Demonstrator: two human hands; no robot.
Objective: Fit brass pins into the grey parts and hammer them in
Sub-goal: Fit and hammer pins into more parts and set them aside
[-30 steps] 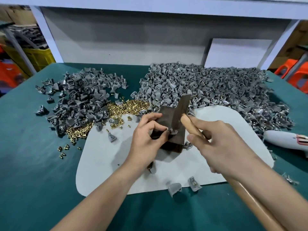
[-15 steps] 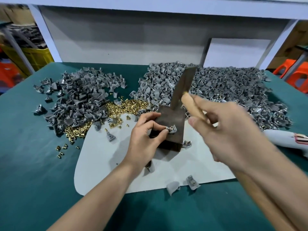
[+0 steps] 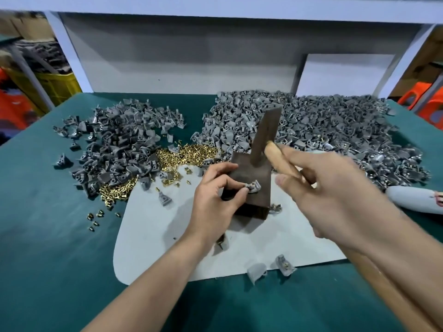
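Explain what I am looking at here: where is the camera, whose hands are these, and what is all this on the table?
There is no machine here. A person works bare-handed, and the single camera sits on their head, looking forward and down. The left hand pinches one grey part on top of a dark block. The right hand has its grip on the wooden handle of a hammer, whose head is raised above the block. The block stands on a pale mat on a green table. Behind it lie more grey parts, in a smaller pile on the left and a larger pile on the right, with a heap of brass pins between them.
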